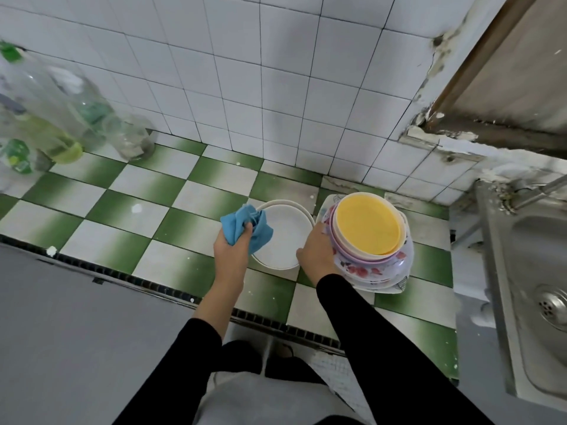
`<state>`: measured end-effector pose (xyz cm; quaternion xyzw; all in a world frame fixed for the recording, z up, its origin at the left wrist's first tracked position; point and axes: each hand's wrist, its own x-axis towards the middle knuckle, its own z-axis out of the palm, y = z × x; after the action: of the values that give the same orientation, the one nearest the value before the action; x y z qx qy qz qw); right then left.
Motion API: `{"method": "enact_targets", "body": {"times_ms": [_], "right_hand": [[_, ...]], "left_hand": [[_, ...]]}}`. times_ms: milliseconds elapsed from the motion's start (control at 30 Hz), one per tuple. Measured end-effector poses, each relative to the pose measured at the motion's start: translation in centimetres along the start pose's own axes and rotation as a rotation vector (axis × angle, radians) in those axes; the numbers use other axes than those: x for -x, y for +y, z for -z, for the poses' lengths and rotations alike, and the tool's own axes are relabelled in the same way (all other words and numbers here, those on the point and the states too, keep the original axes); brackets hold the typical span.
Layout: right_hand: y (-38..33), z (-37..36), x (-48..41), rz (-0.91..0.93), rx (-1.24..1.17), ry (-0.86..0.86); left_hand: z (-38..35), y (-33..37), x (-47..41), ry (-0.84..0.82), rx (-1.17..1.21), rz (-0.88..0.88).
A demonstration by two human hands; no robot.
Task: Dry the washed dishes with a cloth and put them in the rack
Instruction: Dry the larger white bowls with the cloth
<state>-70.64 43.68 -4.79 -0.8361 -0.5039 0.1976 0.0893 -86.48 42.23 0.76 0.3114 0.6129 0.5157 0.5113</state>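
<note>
Beside the dish stack [368, 231] near the counter's [147, 216] right end, white plate [283, 237] is gripped at its right rim by right hand [315, 251], blue cloth [245, 223] clenched in left hand [231, 248] over its left rim, open tile leftward.

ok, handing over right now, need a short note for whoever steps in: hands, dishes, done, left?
Left hand grips the blue cloth at the white dish's left edge.
Right hand holds the white dish by its right rim on the tiled counter.
Stack of dishes, yellow one on top, stands just right of it, near the sink.
Done: nothing visibly racked; no rack in view.
Left: wipe the white dish, then the stack, rack everything.
</note>
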Motion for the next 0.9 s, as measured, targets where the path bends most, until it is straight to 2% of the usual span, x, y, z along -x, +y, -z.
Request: {"method": "enact_targets", "body": {"times_ms": [167, 233, 267, 367, 433, 567, 633, 700, 900], "right_hand": [[0.2, 0.8, 0.5, 0.037, -0.021, -0.100], [0.6, 1.0, 0.6, 0.076, 0.172, -0.126], [0.7, 0.8, 0.5, 0.063, 0.113, -0.145], [-0.2, 1.8, 0.3, 0.123, 0.227, -0.080], [-0.3, 2.0, 0.4, 0.202, 0.440, -0.062], [-0.6, 2.6, 0.3, 0.094, 0.273, 0.066], [-1.3, 2.6, 0.2, 0.126, 0.318, 0.156], [-1.8, 2.5, 0.4, 0.186, 0.388, 0.128], [-3.1, 2.9, 0.4, 0.230, 0.368, 0.097]], "left_hand": [[0.7, 0.6, -0.6, 0.013, 0.007, -0.011], [1.1, 1.1, -1.3, 0.009, -0.006, -0.006], [1.2, 1.4, -1.6, 0.005, -0.009, -0.004], [1.6, 2.2, -2.3, -0.013, -0.031, -0.001], [1.8, 2.5, -2.9, -0.042, -0.046, -0.013], [1.8, 2.9, -3.9, -0.093, -0.098, -0.024], [1.8, 2.9, -4.3, -0.116, -0.124, -0.024], [1.9, 2.9, -4.7, -0.133, -0.132, -0.023], [2.2, 3.4, -5.8, -0.162, -0.111, 0.004]]}}
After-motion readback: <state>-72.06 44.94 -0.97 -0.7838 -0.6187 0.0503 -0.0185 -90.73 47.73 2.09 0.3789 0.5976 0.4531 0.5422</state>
